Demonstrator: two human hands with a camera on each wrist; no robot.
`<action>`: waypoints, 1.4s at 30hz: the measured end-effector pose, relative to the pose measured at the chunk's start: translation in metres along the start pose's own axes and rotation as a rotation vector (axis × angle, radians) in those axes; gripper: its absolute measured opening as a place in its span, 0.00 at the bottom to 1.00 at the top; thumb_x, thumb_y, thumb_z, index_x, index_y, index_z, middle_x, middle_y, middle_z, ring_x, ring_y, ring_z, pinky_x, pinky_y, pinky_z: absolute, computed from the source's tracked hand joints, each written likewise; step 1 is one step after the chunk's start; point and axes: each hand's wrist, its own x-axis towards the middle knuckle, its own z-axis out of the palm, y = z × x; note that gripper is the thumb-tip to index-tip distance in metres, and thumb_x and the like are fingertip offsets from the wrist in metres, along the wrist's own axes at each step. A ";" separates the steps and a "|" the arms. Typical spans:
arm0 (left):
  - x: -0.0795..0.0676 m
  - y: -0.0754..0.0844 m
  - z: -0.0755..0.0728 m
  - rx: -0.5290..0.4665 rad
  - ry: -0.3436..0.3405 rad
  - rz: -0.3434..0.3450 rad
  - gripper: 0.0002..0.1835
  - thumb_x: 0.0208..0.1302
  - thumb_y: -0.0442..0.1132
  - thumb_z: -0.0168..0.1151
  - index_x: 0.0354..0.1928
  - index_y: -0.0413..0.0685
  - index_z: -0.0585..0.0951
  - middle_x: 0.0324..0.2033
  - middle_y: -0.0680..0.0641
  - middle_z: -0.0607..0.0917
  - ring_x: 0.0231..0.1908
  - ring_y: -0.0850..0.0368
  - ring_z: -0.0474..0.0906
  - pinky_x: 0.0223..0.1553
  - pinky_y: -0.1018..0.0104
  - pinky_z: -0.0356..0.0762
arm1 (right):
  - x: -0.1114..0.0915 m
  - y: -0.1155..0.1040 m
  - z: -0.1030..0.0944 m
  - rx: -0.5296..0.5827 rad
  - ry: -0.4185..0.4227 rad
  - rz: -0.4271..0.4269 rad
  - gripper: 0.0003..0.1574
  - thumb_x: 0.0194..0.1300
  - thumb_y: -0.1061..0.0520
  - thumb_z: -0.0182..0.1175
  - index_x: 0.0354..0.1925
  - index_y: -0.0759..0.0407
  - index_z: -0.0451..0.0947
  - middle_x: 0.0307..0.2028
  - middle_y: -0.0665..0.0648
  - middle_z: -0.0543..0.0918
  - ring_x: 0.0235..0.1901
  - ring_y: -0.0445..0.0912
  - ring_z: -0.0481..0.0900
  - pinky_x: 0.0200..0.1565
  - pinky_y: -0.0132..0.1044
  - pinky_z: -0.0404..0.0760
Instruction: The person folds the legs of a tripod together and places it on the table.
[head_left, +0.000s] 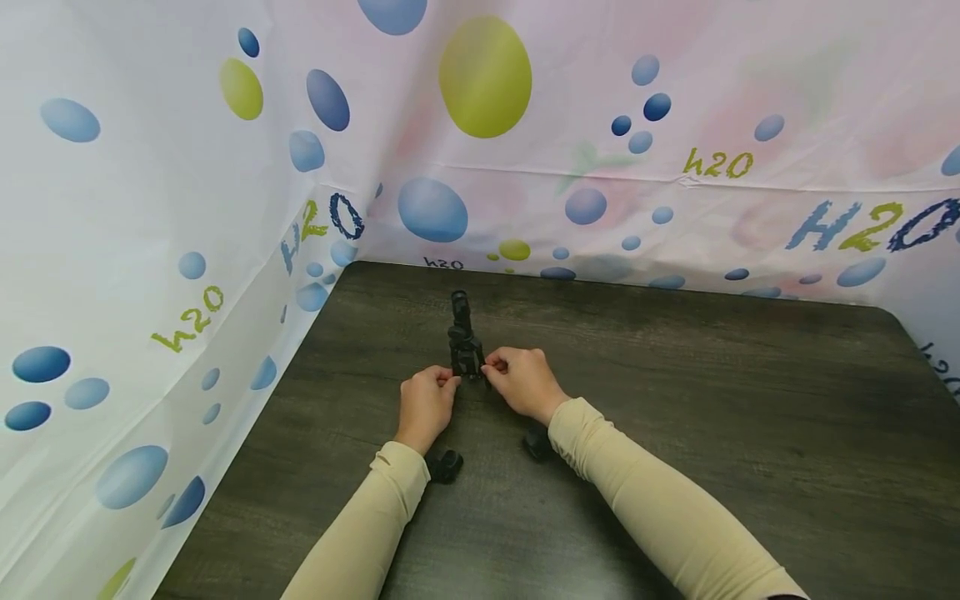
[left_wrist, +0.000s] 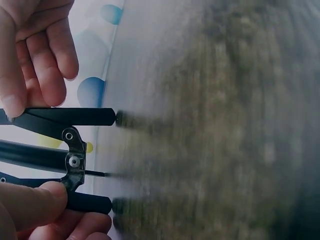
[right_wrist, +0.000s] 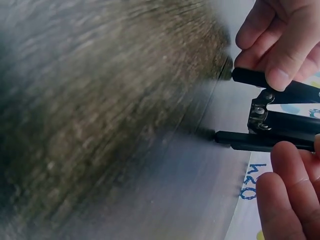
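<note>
A small black tripod stands upright on the table before me, with a jointed black holder at its top. My left hand pinches one leg low down between thumb and fingertips. On the other side my right hand grips another leg between thumb and forefinger. The left wrist view shows the legs spread a little from a central post, joined to it by a riveted metal bracket. Black feet cap the legs, close over the table in the right wrist view.
The dark wood-grain table reaches a printed curtain at the back and left, patterned with bubbles and lettering. Black devices sit by both wrists, partly behind the cream sleeves.
</note>
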 end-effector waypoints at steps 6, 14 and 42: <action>0.002 0.000 0.001 0.000 0.022 0.019 0.07 0.57 0.41 0.62 0.31 0.46 0.83 0.24 0.52 0.83 0.24 0.59 0.78 0.25 0.64 0.75 | -0.002 -0.003 0.002 0.002 -0.008 0.013 0.06 0.60 0.54 0.58 0.31 0.54 0.80 0.25 0.46 0.80 0.25 0.34 0.76 0.28 0.28 0.75; 0.004 0.000 0.002 0.001 0.038 0.016 0.06 0.58 0.40 0.61 0.32 0.45 0.83 0.25 0.51 0.83 0.25 0.57 0.79 0.26 0.63 0.76 | -0.005 -0.006 0.006 0.045 0.002 0.008 0.05 0.59 0.55 0.58 0.30 0.55 0.79 0.25 0.47 0.81 0.25 0.34 0.77 0.28 0.26 0.75; 0.011 0.003 0.003 0.022 0.054 0.017 0.07 0.58 0.39 0.61 0.34 0.44 0.84 0.28 0.48 0.84 0.28 0.54 0.79 0.28 0.61 0.76 | -0.006 -0.017 0.016 0.089 -0.012 0.036 0.05 0.55 0.55 0.60 0.27 0.54 0.77 0.22 0.46 0.79 0.22 0.34 0.75 0.25 0.26 0.74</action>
